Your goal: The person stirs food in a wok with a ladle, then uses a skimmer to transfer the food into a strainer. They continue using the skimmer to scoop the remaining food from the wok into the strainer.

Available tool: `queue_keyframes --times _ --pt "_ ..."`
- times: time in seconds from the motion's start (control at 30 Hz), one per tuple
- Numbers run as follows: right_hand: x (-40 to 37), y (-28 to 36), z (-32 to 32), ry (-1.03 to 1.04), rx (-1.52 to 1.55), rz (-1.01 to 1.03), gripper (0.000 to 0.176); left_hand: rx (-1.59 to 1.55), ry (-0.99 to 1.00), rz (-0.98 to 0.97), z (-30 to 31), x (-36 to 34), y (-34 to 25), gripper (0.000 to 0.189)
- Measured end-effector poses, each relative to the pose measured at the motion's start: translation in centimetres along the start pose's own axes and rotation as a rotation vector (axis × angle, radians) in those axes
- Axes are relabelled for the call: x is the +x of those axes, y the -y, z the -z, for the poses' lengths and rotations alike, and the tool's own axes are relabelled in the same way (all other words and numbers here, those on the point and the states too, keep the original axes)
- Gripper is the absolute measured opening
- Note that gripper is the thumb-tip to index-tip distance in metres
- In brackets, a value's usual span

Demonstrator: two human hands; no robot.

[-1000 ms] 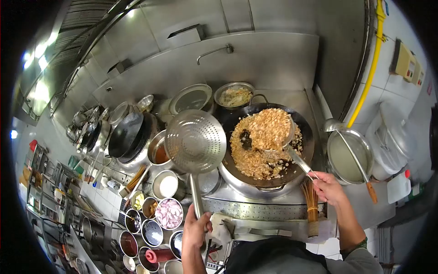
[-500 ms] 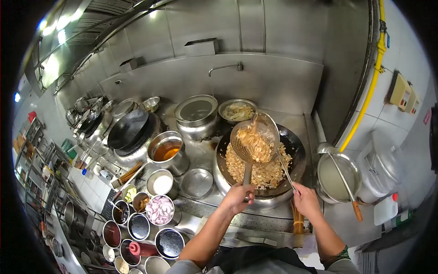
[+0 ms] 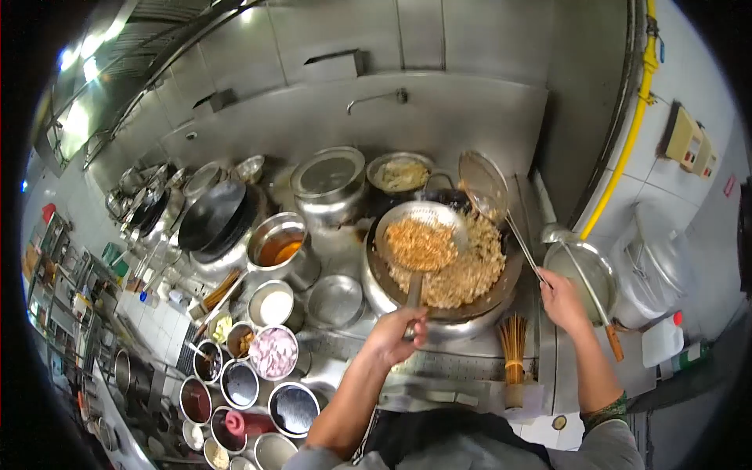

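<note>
My left hand (image 3: 398, 335) is closed round the handle of a perforated skimmer (image 3: 423, 215), which holds chopped brown food over the wok. My right hand (image 3: 559, 296) grips the thin handle of a wire mesh strainer (image 3: 483, 186), tilted above the wok's back right edge. Below both tools, the dark wok (image 3: 513, 270) contains a layer of light brown chopped food (image 3: 470, 274). Part of the wok is hidden by the skimmer.
Left of the wok stand an empty metal bowl (image 3: 335, 302), a pot of orange liquid (image 3: 283, 249) and several ingredient containers. A bamboo brush (image 3: 513, 352) is in front. At right, a ladle (image 3: 583, 282) rests across a pot (image 3: 609, 291).
The mesh strainer has moved right and back, away from the skimmer, with my right hand. The skimmer now lies flatter, its food spread across it. The camera view has shifted slightly.
</note>
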State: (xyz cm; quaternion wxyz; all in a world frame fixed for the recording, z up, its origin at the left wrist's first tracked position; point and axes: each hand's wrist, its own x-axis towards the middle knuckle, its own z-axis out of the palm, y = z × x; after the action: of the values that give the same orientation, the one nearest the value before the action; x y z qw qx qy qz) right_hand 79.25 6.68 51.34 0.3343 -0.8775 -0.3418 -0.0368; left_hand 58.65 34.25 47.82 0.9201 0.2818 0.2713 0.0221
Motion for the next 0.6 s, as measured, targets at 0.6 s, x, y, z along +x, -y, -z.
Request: queue_keyframes --times 0.6 --pt "-0.6 -3.9 1.1 0.575 0.453 -0.547 0.037 0.298 -0.145 -0.218 1.2 -4.5 -4.3 0.021"
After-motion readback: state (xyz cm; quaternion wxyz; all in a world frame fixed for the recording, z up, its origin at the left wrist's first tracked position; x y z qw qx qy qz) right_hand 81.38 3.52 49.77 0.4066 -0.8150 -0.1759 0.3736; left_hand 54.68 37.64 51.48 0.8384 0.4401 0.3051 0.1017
